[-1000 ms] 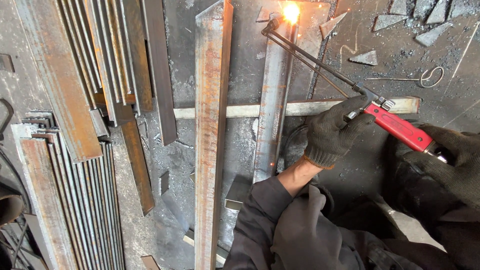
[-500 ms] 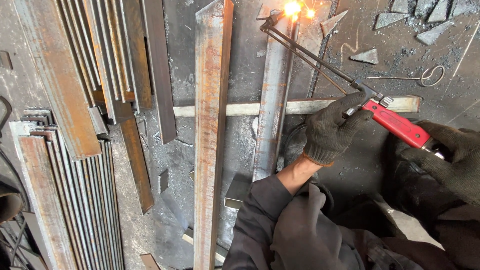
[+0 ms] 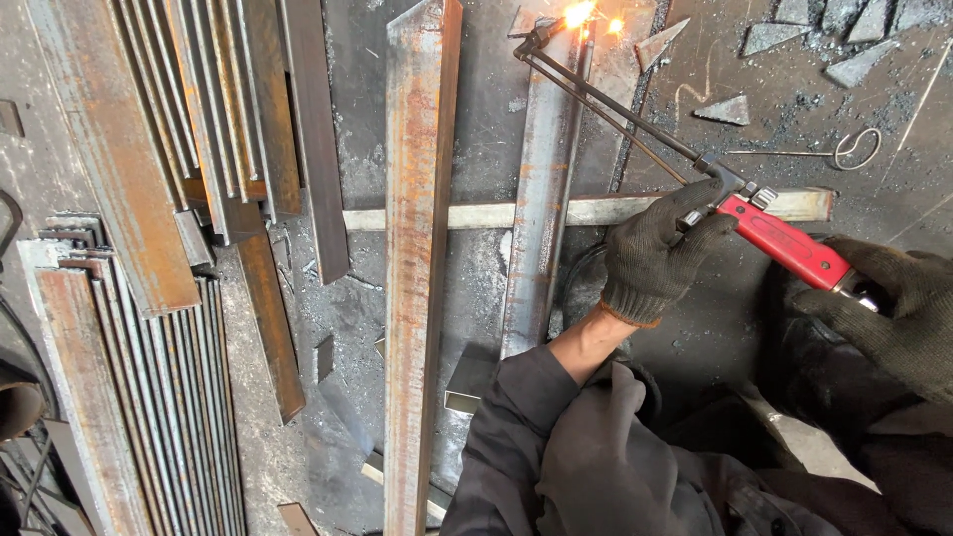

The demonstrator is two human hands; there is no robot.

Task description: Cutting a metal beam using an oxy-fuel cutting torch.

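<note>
Cutting torch (image 3: 695,169) runs diagonally, red handle low right, tubes pointing up-left; tip sparks at the top end of a rusty steel bar (image 3: 541,199). Left hand (image 3: 660,248), gloved, wraps the torch neck. Right hand (image 3: 893,308), gloved, grips the handle's rear.

Just the one head-mounted view, looking steeply down from pretty close over the gloved left hand (image 3: 655,253) and right hand (image 3: 893,308) onto the steel strips (image 3: 422,248) and scrap-strewn workshop floor (image 3: 794,109), so no second angle to overlap with.
</note>
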